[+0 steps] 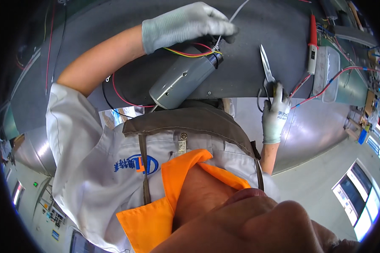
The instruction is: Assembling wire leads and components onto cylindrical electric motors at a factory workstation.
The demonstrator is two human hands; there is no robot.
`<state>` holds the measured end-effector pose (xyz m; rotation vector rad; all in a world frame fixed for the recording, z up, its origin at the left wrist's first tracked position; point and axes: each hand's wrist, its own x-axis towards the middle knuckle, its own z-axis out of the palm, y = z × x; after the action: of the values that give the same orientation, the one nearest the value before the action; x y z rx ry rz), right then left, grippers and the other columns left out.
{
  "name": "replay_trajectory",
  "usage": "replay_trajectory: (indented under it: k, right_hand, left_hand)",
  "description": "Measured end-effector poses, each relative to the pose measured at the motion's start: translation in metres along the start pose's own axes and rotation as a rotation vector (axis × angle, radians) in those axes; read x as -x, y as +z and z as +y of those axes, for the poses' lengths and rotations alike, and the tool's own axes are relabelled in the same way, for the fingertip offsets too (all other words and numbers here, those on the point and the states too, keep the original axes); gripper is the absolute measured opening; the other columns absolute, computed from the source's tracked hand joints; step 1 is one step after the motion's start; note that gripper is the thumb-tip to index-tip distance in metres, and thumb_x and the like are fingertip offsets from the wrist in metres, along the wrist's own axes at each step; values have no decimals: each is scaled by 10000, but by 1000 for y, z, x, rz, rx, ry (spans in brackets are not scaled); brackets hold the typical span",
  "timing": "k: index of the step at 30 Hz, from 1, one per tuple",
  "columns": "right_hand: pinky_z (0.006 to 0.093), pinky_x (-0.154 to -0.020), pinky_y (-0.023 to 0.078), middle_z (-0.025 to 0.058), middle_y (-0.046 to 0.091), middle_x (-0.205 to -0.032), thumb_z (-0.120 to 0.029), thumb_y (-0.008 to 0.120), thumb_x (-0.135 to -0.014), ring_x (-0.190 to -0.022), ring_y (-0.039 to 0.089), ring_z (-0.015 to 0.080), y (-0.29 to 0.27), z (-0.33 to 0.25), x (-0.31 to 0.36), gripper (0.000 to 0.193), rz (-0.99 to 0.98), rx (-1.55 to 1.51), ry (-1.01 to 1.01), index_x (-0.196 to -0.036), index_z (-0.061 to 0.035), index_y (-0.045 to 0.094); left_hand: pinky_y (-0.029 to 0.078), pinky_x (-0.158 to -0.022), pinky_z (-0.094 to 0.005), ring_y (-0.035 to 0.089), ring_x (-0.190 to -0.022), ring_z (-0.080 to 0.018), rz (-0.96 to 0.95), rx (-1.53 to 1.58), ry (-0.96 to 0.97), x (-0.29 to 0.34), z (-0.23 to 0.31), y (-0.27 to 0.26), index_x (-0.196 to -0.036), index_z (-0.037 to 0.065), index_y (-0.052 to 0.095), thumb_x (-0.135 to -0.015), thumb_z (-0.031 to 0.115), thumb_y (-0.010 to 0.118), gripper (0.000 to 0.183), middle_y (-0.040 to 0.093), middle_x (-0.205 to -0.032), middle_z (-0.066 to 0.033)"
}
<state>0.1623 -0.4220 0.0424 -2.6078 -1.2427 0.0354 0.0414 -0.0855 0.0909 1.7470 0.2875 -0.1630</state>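
My left hand (190, 26), in a whitish knit glove, reaches across with its fingers closed around a thin white cable tie (218, 42). The tie's free end sticks up past the fingertips. Just below lies a grey metal cylinder (181, 81), tilted, with a dark collar at its far end. Red, yellow and black wires (190, 54) come out at that end, where the tie sits; how it loops round them is partly hidden. On the right, my gloved right hand (277, 114) grips a pair of scissors (266, 63) by the handles, blades pointing away from me.
A dark work mat (135, 71) covers the table. At the right stand a red-and-white handheld tool (312, 50) with a red cord and a clear plastic tray (327, 74). Loose red and black wires (118, 97) lie left of the cylinder. A small screw (209, 92) rests near the front edge.
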Motion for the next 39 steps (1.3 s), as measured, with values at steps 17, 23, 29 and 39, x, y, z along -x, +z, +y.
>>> replay_trajectory:
  k: [17, 23, 29, 39]
  right_hand:
    - [429, -845, 519, 225, 674, -1101, -369, 787, -820, -992, 650, 410, -45, -79, -89, 674, -544, -327, -399, -1331, -5, 541]
    - [449, -712, 516, 219, 686, -889, -320, 773, -831, -832, 674, 396, -35, -56, -84, 547, -294, -108, -266, -1268, -46, 591]
    - [362, -686, 507, 122, 674, -838, -201, 742, -872, -719, 620, 271, -6, -16, -88, 356, -415, -442, -147, -1148, 11, 669]
    - [248, -656, 495, 57, 685, -941, -320, 669, -950, -736, 610, 103, 41, -126, -185, 391, -822, -1139, -201, -1151, 15, 657]
  left_hand:
    - [566, -799, -329, 674, -888, -196, -25, 1050, 33, 9, -49, -16, -1108, -48, 656, -1040, 230, 538, 310, 691, -1020, -118]
    - [505, -918, -378, 658, -965, -349, 92, 107, 369, 109, -24, -53, -1017, -30, 718, -974, 322, 612, 371, 708, -1010, -178]
    - [455, -1021, -469, 550, -1224, -394, 156, -584, 187, 192, -36, -36, -1297, 46, 614, -857, 548, 688, 671, 550, -1364, -205]
    - [483, -934, -508, 582, -1111, -436, 1148, -584, 398, 45, -81, 47, -1354, 14, 518, -859, 386, 657, 634, 573, -1221, -257]
